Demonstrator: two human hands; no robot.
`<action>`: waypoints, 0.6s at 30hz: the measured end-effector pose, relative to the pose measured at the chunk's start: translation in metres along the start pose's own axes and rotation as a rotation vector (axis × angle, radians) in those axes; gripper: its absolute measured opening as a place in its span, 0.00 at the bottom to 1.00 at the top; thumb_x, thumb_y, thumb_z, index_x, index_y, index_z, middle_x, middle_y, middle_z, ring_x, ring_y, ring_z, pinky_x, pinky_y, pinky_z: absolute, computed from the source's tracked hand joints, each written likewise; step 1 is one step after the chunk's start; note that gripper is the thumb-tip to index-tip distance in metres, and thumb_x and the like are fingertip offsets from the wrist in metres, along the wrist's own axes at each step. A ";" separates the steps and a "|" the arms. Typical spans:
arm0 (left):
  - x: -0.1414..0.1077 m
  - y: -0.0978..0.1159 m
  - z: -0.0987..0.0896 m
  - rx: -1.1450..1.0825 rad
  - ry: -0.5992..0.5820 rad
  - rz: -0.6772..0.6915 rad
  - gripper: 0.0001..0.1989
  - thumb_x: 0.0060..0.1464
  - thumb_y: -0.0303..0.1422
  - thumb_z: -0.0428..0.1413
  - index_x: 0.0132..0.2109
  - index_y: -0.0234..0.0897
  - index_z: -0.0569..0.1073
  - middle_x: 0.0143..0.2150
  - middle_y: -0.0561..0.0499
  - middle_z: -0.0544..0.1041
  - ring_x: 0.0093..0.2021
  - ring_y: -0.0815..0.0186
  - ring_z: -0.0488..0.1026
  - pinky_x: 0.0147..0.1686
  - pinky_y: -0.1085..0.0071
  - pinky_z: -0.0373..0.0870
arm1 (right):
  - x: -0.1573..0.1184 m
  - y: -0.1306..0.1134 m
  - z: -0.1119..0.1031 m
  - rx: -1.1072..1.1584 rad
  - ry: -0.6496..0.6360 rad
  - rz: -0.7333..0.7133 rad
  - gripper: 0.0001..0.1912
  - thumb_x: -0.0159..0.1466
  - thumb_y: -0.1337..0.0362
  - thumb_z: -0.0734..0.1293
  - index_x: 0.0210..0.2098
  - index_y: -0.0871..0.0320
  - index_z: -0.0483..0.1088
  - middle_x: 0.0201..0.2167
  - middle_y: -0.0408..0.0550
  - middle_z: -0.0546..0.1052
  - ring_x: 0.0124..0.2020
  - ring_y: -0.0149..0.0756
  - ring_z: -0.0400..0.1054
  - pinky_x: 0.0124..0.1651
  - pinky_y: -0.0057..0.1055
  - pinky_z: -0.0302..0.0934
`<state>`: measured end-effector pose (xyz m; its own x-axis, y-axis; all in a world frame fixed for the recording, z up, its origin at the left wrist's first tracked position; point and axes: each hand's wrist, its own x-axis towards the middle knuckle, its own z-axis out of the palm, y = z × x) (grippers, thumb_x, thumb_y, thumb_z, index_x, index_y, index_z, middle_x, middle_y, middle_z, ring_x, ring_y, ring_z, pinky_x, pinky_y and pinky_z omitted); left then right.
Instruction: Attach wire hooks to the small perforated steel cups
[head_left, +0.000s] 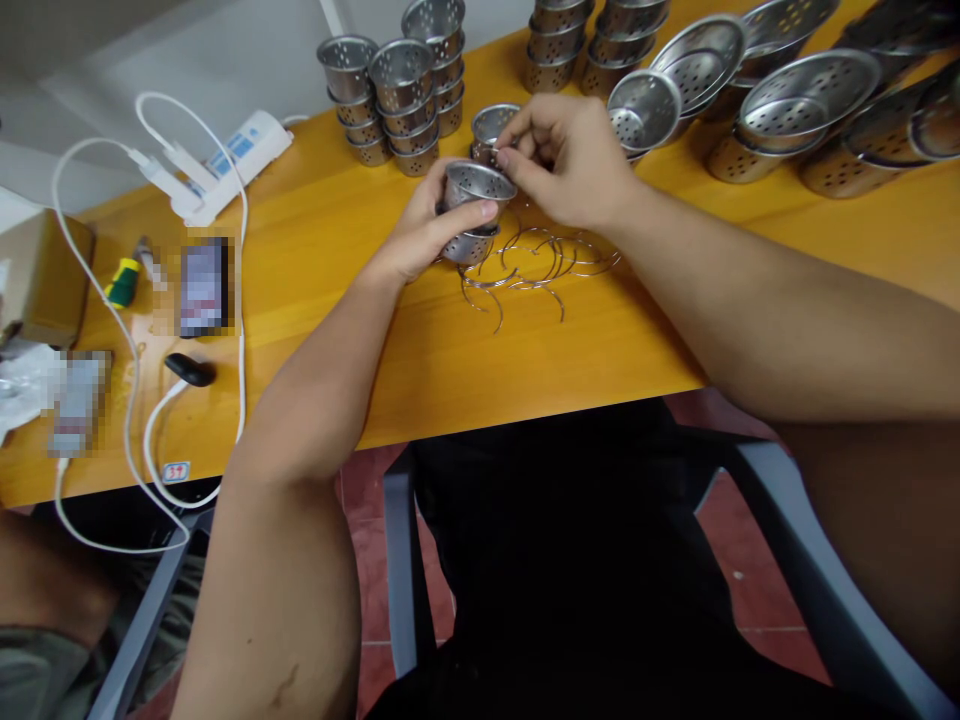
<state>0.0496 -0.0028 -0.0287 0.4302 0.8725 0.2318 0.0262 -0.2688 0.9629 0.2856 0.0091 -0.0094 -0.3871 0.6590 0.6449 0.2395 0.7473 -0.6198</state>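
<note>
My left hand (421, 228) is wrapped round a small stack of perforated metal cups (472, 243), its thumb lying across the front. The stack is tilted slightly, with its open rim facing up. Just above and right of that rim, my right hand (576, 160) is closed in a pinch; whatever lies between its fingertips is too small to make out. Beneath both hands, several thin curved metal wires (555, 262) lie tangled on the table. Another perforated cup (491, 120) stands behind the held stack, partly hidden by my right fingers.
Stacked perforated cups (405, 85) stand at the back, with larger perforated baskets (802, 100) at the right. On the wooden table (315, 330), a power strip (240, 160), white cables, a phone (204, 285) and a green-yellow screwdriver (124, 283) lie left. Another person's leg (60, 575) shows lower left.
</note>
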 end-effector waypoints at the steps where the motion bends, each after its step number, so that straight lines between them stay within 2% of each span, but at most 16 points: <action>1: -0.001 0.002 0.000 0.005 -0.005 0.015 0.29 0.49 0.52 0.73 0.54 0.50 0.76 0.51 0.50 0.81 0.53 0.51 0.81 0.57 0.53 0.80 | 0.000 0.000 0.000 0.003 0.003 0.000 0.03 0.75 0.69 0.72 0.44 0.56 0.74 0.28 0.40 0.69 0.25 0.30 0.59 0.27 0.30 0.51; 6: 0.000 0.008 0.002 0.021 -0.013 0.057 0.27 0.48 0.54 0.74 0.49 0.47 0.80 0.50 0.49 0.82 0.57 0.48 0.80 0.62 0.54 0.75 | 0.000 -0.002 0.000 0.021 0.009 0.025 0.06 0.74 0.61 0.75 0.43 0.53 0.75 0.27 0.41 0.69 0.25 0.33 0.60 0.28 0.32 0.51; 13: 0.002 0.005 0.001 0.015 -0.026 -0.001 0.29 0.45 0.55 0.74 0.50 0.47 0.81 0.52 0.49 0.84 0.57 0.48 0.81 0.60 0.55 0.77 | 0.000 -0.004 0.003 0.001 0.015 0.065 0.09 0.73 0.55 0.75 0.41 0.52 0.74 0.27 0.42 0.69 0.26 0.35 0.59 0.28 0.33 0.51; 15: 0.001 0.006 0.001 0.023 -0.020 0.000 0.29 0.45 0.55 0.74 0.49 0.47 0.81 0.51 0.49 0.85 0.57 0.48 0.81 0.60 0.56 0.77 | 0.000 -0.004 0.003 -0.003 0.016 0.066 0.09 0.73 0.56 0.75 0.41 0.52 0.74 0.27 0.42 0.68 0.26 0.35 0.59 0.28 0.33 0.51; 18: 0.001 0.006 0.001 0.037 -0.014 0.012 0.28 0.46 0.55 0.74 0.49 0.47 0.81 0.51 0.49 0.84 0.56 0.48 0.80 0.61 0.55 0.76 | 0.000 -0.003 0.004 0.006 0.020 0.039 0.06 0.74 0.63 0.75 0.42 0.54 0.74 0.27 0.41 0.67 0.26 0.32 0.58 0.28 0.31 0.50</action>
<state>0.0514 -0.0043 -0.0226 0.4436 0.8632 0.2413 0.0540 -0.2944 0.9542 0.2814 0.0064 -0.0089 -0.3600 0.6890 0.6290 0.2490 0.7207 -0.6469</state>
